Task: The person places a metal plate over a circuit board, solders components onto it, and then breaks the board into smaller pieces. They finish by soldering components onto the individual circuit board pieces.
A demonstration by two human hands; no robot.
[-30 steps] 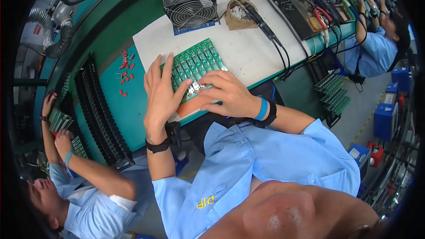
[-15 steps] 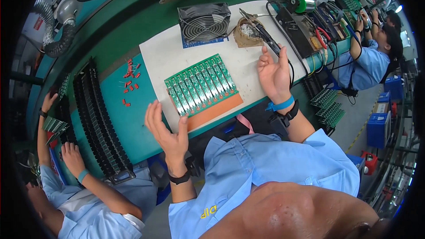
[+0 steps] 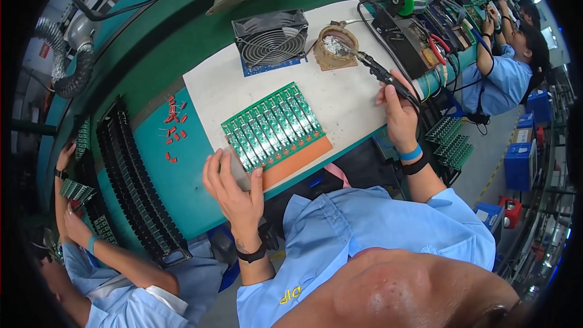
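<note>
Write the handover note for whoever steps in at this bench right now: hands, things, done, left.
Left hand: flat on the bench, fingertips at the near-left corner of the green panel of circuit boards, which lies on an orange backing sheet on the white mat.
Right hand: gripping the black soldering iron, its tip in the round brown holder of metal cleaning wool.
Done: panel laid out, iron in hand.
Left: no soldering on the panel can be seen yet.
</note>
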